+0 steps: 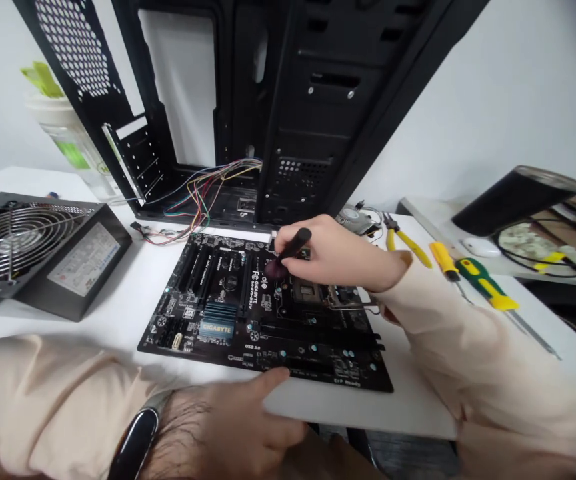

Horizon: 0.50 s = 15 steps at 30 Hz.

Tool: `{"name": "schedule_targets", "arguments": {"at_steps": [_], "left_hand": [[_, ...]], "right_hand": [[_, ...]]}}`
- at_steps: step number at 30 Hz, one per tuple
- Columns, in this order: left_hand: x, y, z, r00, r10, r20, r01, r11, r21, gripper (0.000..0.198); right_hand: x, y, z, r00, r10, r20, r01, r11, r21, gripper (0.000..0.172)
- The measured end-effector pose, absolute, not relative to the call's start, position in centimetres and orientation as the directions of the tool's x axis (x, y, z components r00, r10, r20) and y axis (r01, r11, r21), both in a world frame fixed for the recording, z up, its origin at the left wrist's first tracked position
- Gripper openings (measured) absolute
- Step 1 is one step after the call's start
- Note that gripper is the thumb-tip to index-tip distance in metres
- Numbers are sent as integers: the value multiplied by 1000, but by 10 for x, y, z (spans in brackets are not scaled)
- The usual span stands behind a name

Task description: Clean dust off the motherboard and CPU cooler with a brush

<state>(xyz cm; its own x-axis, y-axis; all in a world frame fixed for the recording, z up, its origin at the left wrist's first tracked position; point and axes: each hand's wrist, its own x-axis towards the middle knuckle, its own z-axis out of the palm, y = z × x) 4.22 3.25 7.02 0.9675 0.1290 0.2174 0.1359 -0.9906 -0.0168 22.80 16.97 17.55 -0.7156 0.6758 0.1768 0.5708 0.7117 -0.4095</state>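
Observation:
A black Gigabyte motherboard (278, 303) lies flat on the white table. My right hand (325, 250) is closed around the black handle of a small brush (295, 245), whose dark reddish bristles meet the board near its back middle, left of the CPU socket (308, 291). At the board's front edge is my left hand (241, 427), slightly blurred, one digit stretched out against that edge and the others apart from it below. Nothing shows inside the left hand. A blue heatsink (218, 323) sits on the board's left part.
Behind the board stands an open black computer case (308, 120) with loose coloured wires (201, 193). A power supply (73, 253) is at left, near a bottle (71, 133). Pliers (408, 240) and screwdrivers (488, 283) lie right, before a black cylinder (513, 200).

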Motion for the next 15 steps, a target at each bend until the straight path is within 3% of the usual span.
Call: {"name": "schedule_targets", "arguments": {"at_steps": [6,11,15], "left_hand": [[40,39,81,993,2,119,1,-1000,6,7],[41,35,74,961,124,245,120,-992,34,17],[40,37,75,978,55,200,52,-998,21,16]], "right_hand": [[222,155,192,-667,662,342,478,732,-486,10],[216,155,177,-750,640,168,464,689,-557,15],[222,168,167,-509,678,530,488,735,-471,12]]}}
